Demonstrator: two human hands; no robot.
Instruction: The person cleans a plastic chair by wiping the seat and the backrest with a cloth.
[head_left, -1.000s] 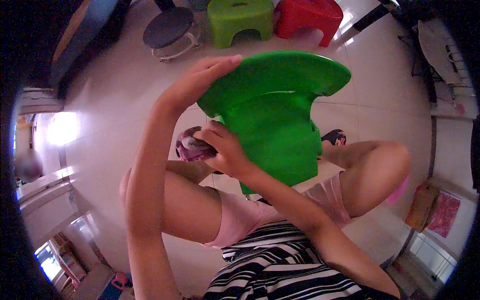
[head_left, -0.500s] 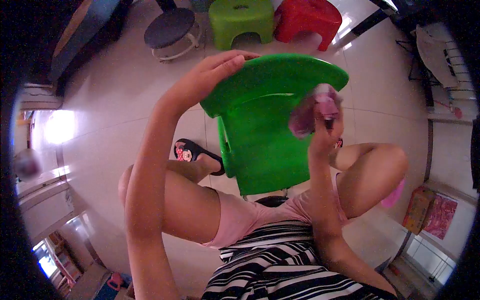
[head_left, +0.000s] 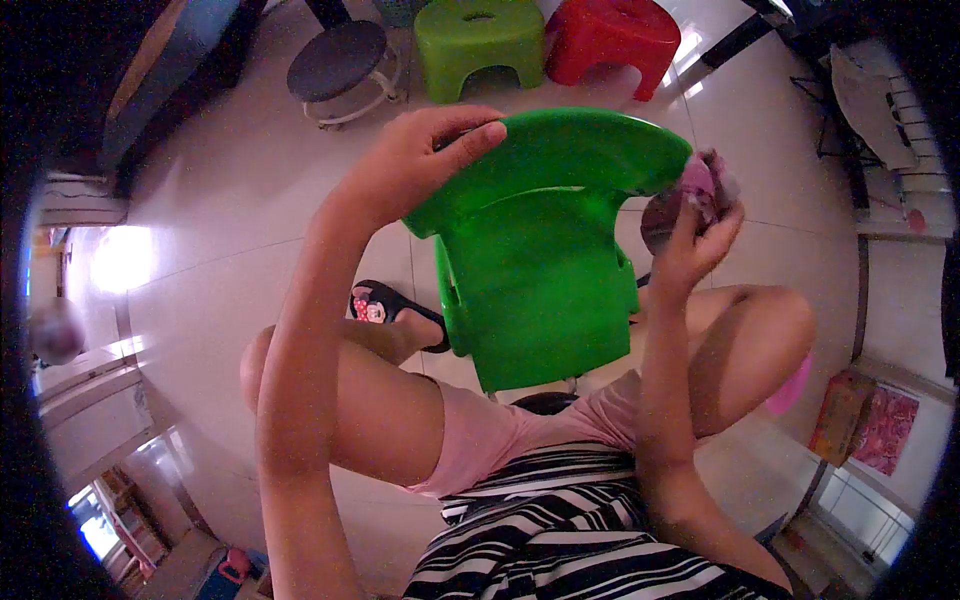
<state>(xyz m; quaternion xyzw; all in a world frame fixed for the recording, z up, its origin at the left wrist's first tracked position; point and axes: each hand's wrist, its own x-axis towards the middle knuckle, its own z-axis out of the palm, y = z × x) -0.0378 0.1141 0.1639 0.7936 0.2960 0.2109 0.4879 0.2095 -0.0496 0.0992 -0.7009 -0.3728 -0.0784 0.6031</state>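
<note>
Pale floor tiles (head_left: 240, 190) spread under everything, with a grey stool (head_left: 338, 62) at eleven o'clock, a lime stool (head_left: 480, 50) at twelve and a red stool (head_left: 612, 45) at one. At the centre, between the person's bent knees, is a green chair (head_left: 540, 285), its broad curved rim toward twelve. Between eleven and twelve, the left hand (head_left: 435, 155) grips that rim, thumb on the near face and fingers over the edge. At two o'clock, the right hand (head_left: 705, 250) is closed on a bunched pink and grey cloth (head_left: 708, 188), at the rim's right end. Near nine o'clock, a black slipper (head_left: 390, 305) shows a cartoon mouse face with a red spotted bow. Toward four o'clock, a brown box (head_left: 840, 415) stands beside a reddish sheet (head_left: 888, 430); both may carry print, but they are too small and dim to read. Pink shorts (head_left: 480, 440) and a black-and-white striped top (head_left: 540, 530) fill six o'clock.
</note>
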